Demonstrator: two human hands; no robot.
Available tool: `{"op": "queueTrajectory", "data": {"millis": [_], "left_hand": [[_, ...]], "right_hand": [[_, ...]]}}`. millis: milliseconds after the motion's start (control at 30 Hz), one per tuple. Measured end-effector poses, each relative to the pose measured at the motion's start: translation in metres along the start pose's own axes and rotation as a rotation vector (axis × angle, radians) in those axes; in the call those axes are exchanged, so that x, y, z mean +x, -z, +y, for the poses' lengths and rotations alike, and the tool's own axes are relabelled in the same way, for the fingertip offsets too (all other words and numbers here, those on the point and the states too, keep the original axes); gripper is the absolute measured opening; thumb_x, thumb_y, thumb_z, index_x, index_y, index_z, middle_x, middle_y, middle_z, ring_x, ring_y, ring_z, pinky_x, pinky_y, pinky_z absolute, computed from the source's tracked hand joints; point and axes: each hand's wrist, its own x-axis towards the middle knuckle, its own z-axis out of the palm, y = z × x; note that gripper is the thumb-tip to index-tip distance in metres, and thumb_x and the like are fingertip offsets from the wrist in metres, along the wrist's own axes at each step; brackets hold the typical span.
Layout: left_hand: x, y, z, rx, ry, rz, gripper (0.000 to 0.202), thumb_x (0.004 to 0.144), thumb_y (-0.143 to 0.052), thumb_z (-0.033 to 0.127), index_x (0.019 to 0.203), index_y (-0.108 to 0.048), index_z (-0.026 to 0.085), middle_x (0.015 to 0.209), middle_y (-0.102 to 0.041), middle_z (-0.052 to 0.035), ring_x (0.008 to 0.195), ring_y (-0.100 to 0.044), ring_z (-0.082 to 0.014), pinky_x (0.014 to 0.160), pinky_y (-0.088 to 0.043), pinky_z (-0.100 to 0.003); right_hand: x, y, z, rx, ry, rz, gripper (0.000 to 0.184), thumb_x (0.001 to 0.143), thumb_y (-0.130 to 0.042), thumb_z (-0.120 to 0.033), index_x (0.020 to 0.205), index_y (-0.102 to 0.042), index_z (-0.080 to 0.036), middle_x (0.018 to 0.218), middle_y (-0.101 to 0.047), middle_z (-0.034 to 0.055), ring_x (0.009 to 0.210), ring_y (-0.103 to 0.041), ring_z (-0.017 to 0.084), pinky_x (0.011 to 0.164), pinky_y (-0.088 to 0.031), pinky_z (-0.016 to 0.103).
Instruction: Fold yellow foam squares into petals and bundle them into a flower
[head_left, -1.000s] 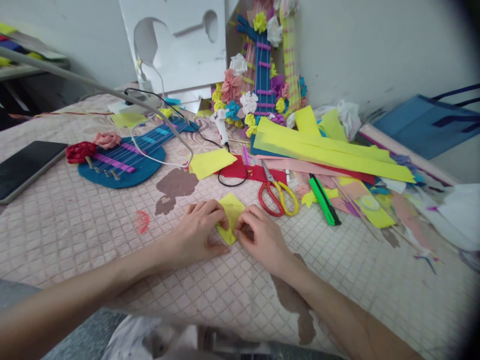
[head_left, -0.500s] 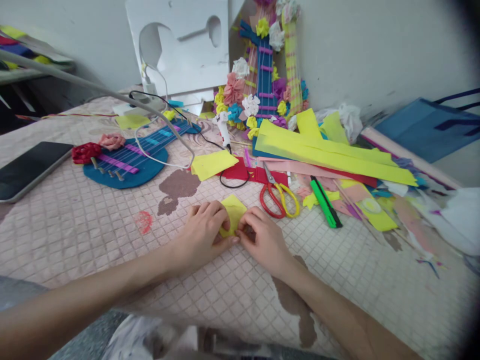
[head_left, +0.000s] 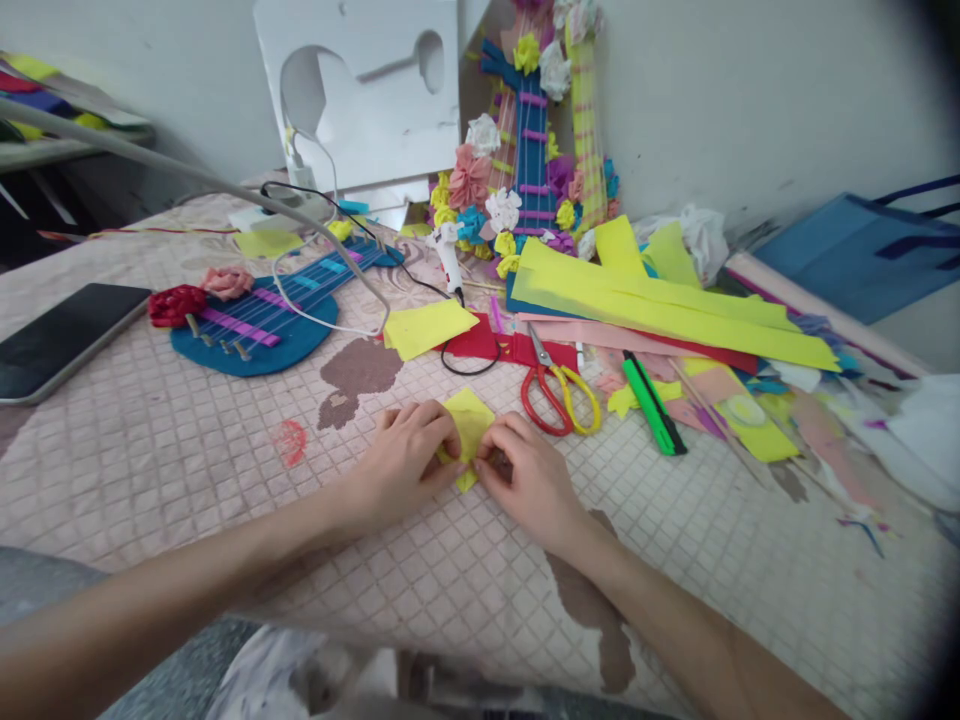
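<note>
A small yellow felt piece (head_left: 469,425) lies on the pink quilted cover (head_left: 187,470) in front of me. My left hand (head_left: 405,462) pinches its left edge with curled fingers. From the right, my right hand (head_left: 525,475) grips the same piece, fingertips pressed together at its lower corner. The two hands almost touch over the felt, and its lower part is hidden under the fingers.
Red-and-yellow scissors (head_left: 559,390) and a green marker (head_left: 651,405) lie just right of my hands. Yellow felt strips (head_left: 660,305) pile behind them. A blue felt guitar (head_left: 255,320) and a phone (head_left: 64,335) lie left. A glue gun (head_left: 448,255) and decorated guitars (head_left: 532,150) stand at the back.
Both hands have drawn closer together on the yellow felt, folding its lower part so less of it shows. Nothing else on the cover has moved.
</note>
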Motion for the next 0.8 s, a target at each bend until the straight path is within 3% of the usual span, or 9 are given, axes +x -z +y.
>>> {"op": "queueTrajectory", "data": {"millis": [133,800], "left_hand": [[0.0012,-0.0011,-0.0035,-0.013,0.005,0.013,0.005,0.081,-0.051,0.018,0.083,-0.056,0.019,0.091,-0.056,-0.0031,0.089,-0.051,-0.0207,0.076,-0.033,-0.036],[0.0011,-0.0022,0.0021,0.009,0.034,0.036,0.006,0.08,-0.052,0.017,0.08,-0.057,0.018,0.09,-0.056,-0.0031,0.087,-0.05,-0.0201,0.075,-0.032,-0.035]], "right_hand": [[-0.0001,0.0002,-0.0004,0.002,-0.001,-0.003,0.012,0.077,-0.055,-0.01,0.075,-0.049,-0.021,0.084,-0.053,0.0008,0.079,-0.054,0.015,0.068,-0.043,0.028],[0.0003,-0.0029,-0.0007,-0.041,-0.003,0.018,0.01,0.078,-0.055,-0.012,0.075,-0.049,-0.02,0.083,-0.053,0.0013,0.079,-0.053,0.016,0.067,-0.042,0.028]]}}
